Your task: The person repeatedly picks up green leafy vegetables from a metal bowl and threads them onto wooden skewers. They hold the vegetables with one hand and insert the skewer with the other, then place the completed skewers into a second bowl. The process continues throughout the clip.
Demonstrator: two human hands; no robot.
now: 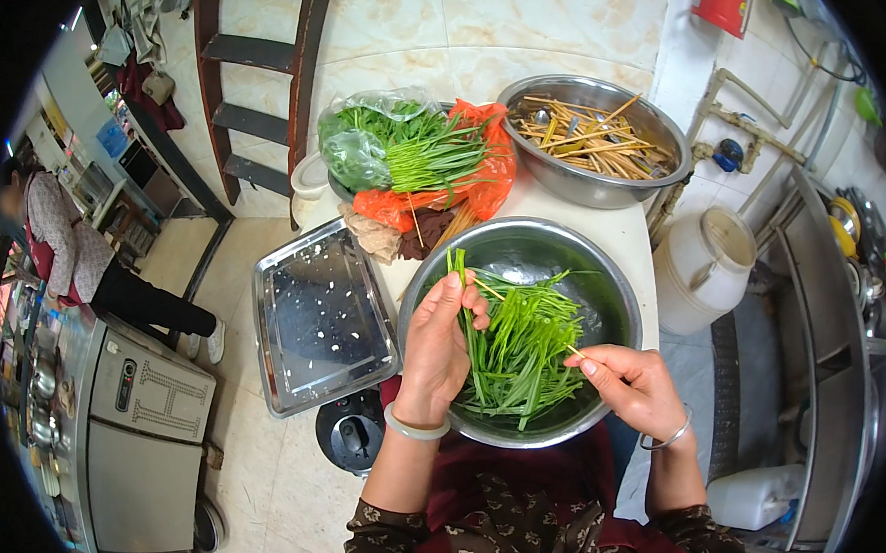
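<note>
A large steel basin [601, 283] stands before me, with a heap of cut green leafy stalks [520, 377], like garlic chives, inside. Over its left side, my left hand [437, 340] pinches a few green stalks [460, 264] upright between thumb and fingers. Beside those fingers shows the upper end of a thin wooden skewer [490, 287]. My right hand [633, 383], at the basin's right rim, grips a thin stick end between thumb and forefinger. Both ends line up, seemingly as one skewer running through a bunch of stalks [535, 309]; its middle is hidden by green.
Left of the basin lies a steel tray [325, 320] with white crumbs. Behind are bagged greens [437, 160] on an orange plastic bag [494, 176] and a basin [596, 189] of used sticks and spoons. A white barrel [702, 270] stands right; a person [73, 236] stands far left.
</note>
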